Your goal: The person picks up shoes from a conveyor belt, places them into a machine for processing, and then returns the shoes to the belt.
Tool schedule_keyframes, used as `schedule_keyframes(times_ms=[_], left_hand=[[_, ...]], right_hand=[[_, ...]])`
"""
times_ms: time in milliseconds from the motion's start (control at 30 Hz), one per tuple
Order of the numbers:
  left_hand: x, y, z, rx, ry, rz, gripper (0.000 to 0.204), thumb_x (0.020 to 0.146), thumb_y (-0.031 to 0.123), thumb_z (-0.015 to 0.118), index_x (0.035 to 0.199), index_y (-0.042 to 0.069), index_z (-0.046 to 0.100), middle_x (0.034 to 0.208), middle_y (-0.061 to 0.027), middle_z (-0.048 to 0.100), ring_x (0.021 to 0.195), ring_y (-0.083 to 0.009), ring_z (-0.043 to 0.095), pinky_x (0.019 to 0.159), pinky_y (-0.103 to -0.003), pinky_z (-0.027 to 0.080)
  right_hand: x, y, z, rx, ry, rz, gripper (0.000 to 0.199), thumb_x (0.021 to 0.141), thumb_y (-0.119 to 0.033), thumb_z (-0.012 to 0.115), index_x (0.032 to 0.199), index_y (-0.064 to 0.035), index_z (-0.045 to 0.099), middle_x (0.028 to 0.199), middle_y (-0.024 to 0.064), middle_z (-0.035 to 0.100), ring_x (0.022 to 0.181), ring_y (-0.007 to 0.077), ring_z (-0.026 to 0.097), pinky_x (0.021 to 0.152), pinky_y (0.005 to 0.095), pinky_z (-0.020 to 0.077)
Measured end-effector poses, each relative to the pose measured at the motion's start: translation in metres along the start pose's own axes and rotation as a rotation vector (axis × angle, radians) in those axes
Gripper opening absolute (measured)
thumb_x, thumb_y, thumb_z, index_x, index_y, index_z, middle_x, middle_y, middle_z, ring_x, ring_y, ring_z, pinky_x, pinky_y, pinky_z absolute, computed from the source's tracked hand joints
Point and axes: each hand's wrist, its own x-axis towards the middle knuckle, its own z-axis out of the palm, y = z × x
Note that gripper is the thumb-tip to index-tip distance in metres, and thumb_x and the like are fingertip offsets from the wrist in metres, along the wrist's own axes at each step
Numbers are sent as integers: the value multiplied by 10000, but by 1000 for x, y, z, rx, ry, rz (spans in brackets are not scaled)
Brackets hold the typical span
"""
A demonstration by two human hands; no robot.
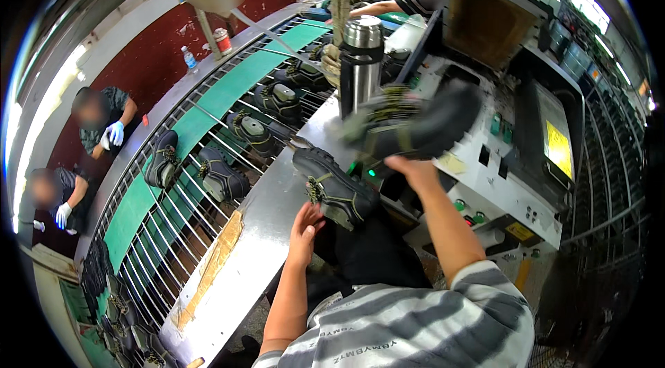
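Note:
My right hand [411, 166] is raised and closed on the underside of a black work shoe [443, 122] with yellow-green laces and stitching. Motion smears this shoe. Just below and left of it, a second black work shoe [339, 186] lies tilted at the edge of the metal tabletop [267, 219], its laces facing me. My left hand [305, 228] is beside those laces, fingers stretched and slightly apart; whether the fingertips touch the shoe I cannot tell. A steel thermos [361, 66] with a black grip stands behind the raised shoe.
Left of me runs a rack of metal rods with a green belt [201, 113], carrying several black shoes [251, 134]. A machine with a raised lid [485, 14] and green buttons stands on my right. Two gloved people [104, 122] sit beyond the rack; another person [419, 1] is farther back.

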Motion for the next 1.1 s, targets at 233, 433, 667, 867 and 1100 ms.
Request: schedule_keyframes(times_ms=[233, 433, 667, 867, 1100], left_hand=[[-11, 68, -54, -611, -33, 433, 913, 753, 574, 637, 1483, 135, 310, 1472, -135, 391, 1279, -358, 443, 1023, -485, 394], [-64, 75, -215, -686, 284, 508, 833, 741, 497, 660, 1394, 52, 398, 1371, -177, 470, 1231, -356, 470, 1029, -494, 386], [-48, 128, -352, -355, 1056, 432, 457, 845, 248, 643, 1205, -8, 526, 1209, -164, 587, 1063, -317, 601, 932, -497, 509], [61, 80, -342, -35, 1170, 406, 420, 780, 71, 718, 1163, 19, 556, 1044, -113, 634, 905, -245, 641, 790, -388, 545], [148, 22, -277, 779, 1344, 257, 733, 637, 187, 885, 1207, 2, 464, 1146, -132, 532, 1028, -243, 519, 924, -362, 407]], right_hand=[[2, -58, 69, -212, -937, -365, 419, 802, -312, 747, 1126, -61, 660, 1127, 76, 650, 1049, 200, 600, 925, 326, 467], [174, 59, -13, -108, -20, -362, 139, 915, -72, 551, 968, -42, 676, 865, 46, 679, 793, 145, 625, 762, 279, 491], [346, 78, -218, -839, 561, -251, 467, 847, -384, 604, 1209, -89, 624, 1107, 116, 670, 1049, 259, 619, 913, 332, 451], [378, 85, -275, -1370, 881, 249, 669, 823, -617, 523, 1325, -176, 544, 1332, 186, 531, 1233, 370, 487, 1041, 467, 377], [359, 143, -369, -1450, 628, 203, 489, 938, -476, 429, 1286, -174, 592, 1322, 167, 551, 1199, 345, 530, 1007, 455, 412]])
